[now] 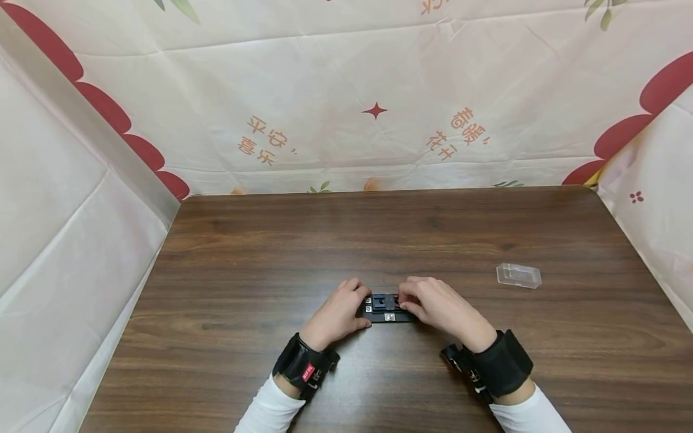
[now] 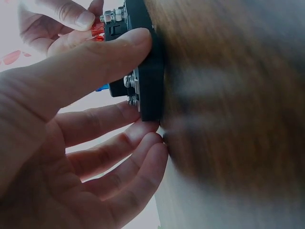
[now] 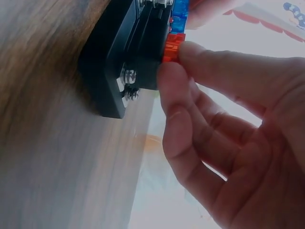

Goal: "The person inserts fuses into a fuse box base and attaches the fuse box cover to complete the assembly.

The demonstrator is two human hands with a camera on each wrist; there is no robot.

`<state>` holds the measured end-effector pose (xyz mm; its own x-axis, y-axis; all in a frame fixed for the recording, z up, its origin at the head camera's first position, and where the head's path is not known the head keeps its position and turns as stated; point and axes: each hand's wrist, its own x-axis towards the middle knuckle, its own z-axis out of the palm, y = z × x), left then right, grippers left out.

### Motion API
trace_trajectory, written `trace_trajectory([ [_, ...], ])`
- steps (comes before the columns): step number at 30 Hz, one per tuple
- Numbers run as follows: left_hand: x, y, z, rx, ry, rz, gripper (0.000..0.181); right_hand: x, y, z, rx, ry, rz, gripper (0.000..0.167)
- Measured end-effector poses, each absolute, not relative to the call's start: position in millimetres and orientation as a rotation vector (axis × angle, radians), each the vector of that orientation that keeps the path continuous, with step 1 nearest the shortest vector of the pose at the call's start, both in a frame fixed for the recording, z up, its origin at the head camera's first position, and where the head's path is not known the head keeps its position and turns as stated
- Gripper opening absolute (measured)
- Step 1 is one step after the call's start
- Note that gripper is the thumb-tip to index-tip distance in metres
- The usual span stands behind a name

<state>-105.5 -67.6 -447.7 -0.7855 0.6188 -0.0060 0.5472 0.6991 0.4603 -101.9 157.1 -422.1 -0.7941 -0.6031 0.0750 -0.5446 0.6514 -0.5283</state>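
A black fuse block (image 1: pixel 381 317) with silver screw terminals (image 3: pixel 129 76) lies flat on the wooden table in the head view. My left hand (image 1: pixel 337 314) steadies its left end, thumb on the near side and fingers at the far side. At the block's right part, my right hand (image 1: pixel 441 305) pinches a red blade fuse (image 3: pixel 172 47) between thumb and index finger. That fuse sits at the block's top face; how deep it goes in is hidden by the fingertips. Beside it, a blue blade fuse (image 3: pixel 180 18) stands in the block.
To the right and farther back, a small clear plastic box (image 1: pixel 518 275) rests on the brown wooden table (image 1: pixel 243 258). Pale printed cloth (image 1: pixel 346 78) hangs behind the table and along both sides. Black camera straps wrap both wrists.
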Motion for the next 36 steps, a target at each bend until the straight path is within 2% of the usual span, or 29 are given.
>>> trace_trajectory([
  [20,-107.2,-69.8,-439.5,0.925,2.701,0.672,0.049,-102.9,163.9,-414.5,-0.911,2.786,-0.744,0.014],
  [27,-109.1,-69.5,-437.3,0.935,2.689,0.681,0.051,-108.9,185.3,-403.8,-0.813,2.832,-0.760,0.010],
  [36,-109.8,-68.2,-433.0,0.939,2.685,0.696,0.048,-117.5,220.5,-392.5,-0.716,2.900,-0.770,0.017],
])
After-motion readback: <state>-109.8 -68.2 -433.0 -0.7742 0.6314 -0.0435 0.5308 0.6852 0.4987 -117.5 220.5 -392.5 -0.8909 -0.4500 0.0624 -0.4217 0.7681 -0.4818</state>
